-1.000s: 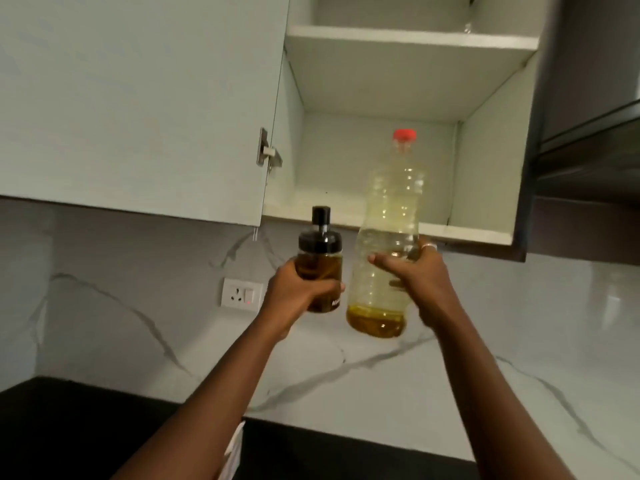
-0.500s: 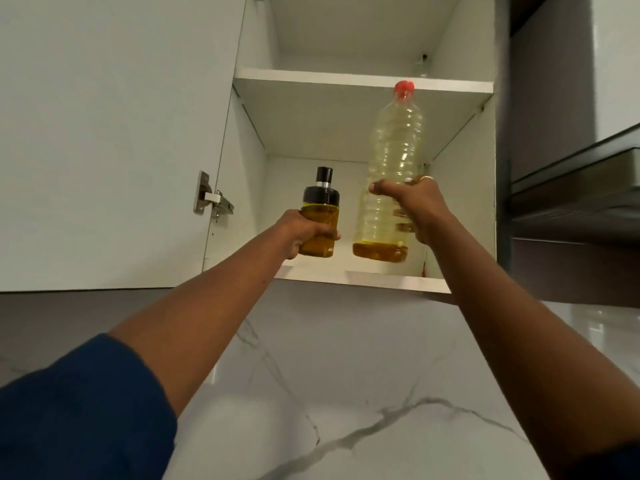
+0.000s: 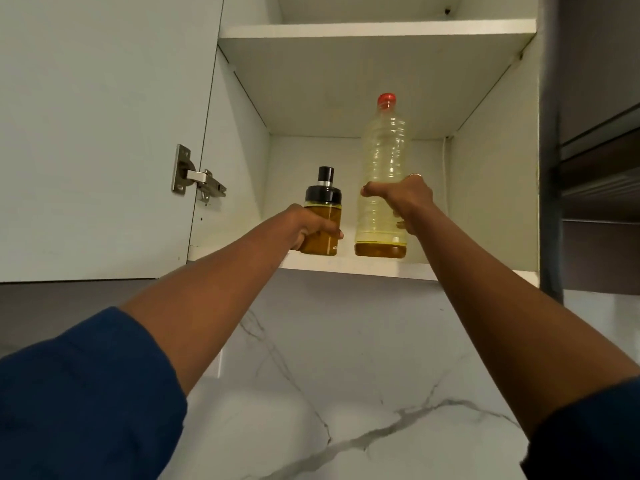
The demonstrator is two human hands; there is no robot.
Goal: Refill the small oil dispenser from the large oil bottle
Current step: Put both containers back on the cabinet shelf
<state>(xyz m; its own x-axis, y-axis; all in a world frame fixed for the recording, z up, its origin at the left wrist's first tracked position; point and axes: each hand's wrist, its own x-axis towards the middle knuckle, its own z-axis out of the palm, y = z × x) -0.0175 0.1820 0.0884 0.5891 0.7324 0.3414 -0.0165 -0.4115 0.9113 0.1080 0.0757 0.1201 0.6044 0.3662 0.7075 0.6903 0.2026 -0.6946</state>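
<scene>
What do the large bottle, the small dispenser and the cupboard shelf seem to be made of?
Large oil bottle: likely thin clear plastic, ribbed walls, red cap. Small oil dispenser: clear body, glass or plastic unclear, glossy black top. Shelf: probably white laminated board, matte.

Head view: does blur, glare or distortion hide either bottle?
Head view: sharp and evenly lit; the small oil dispenser in the left hand and large oil bottle in the right hand read clearly, without strong glare; wide-angle perspective makes the cabinet sides converge.

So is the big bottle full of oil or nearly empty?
Nearly empty: the large oil bottle is see-through, and only a thin amber layer of oil sits at its bottom.
</scene>
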